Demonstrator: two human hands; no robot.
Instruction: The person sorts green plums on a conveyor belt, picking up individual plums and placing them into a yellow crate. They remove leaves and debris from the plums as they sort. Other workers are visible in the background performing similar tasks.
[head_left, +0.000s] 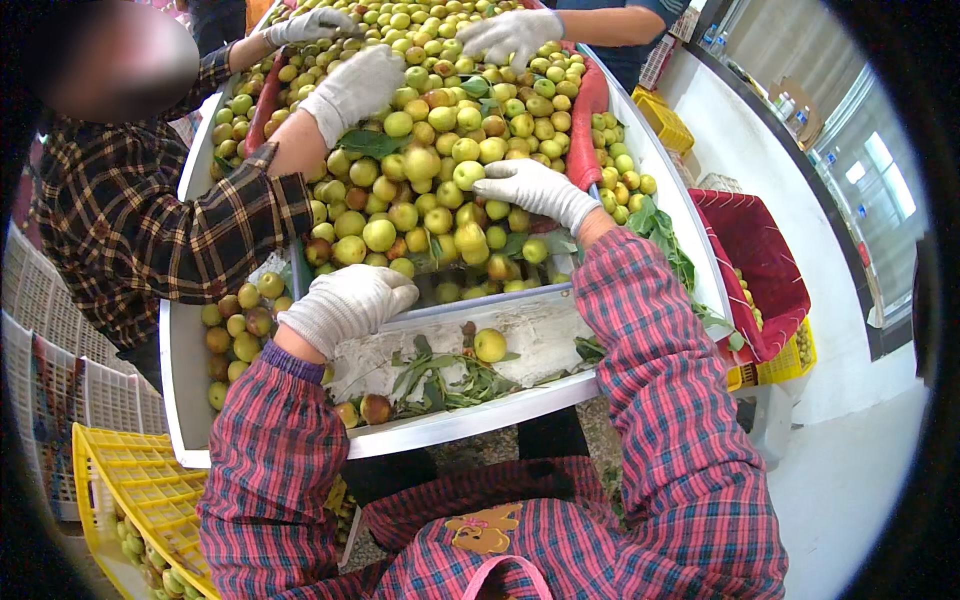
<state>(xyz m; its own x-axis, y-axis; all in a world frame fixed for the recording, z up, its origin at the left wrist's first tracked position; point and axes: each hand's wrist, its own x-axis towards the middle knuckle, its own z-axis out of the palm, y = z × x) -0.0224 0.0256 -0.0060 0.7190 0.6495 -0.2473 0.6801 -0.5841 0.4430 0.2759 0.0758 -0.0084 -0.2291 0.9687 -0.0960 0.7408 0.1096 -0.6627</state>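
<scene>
A heap of green and reddish round fruits (442, 142) fills the sorting table. My right hand (529, 187), in a white knit glove, reaches onto the heap, its fingertips at a pale green fruit (469, 175). My left hand (349, 304), gloved alike, lies over the inner divider (480, 304) at the near left, fingers curled; whether something is inside them is hidden. In the white front trough (465, 431) lie a yellow-green fruit (490, 345), a reddish fruit (376, 409) and leafy twigs (442, 379).
Co-workers' gloved hands (356, 90) (514, 36) work on the heap at the left and far side. Red padding (585, 127) lines the inner edges. A red-lined basket (757, 277) stands at the right, a yellow crate (142, 495) at the lower left. Fruits fill part of the left side channel (187, 375).
</scene>
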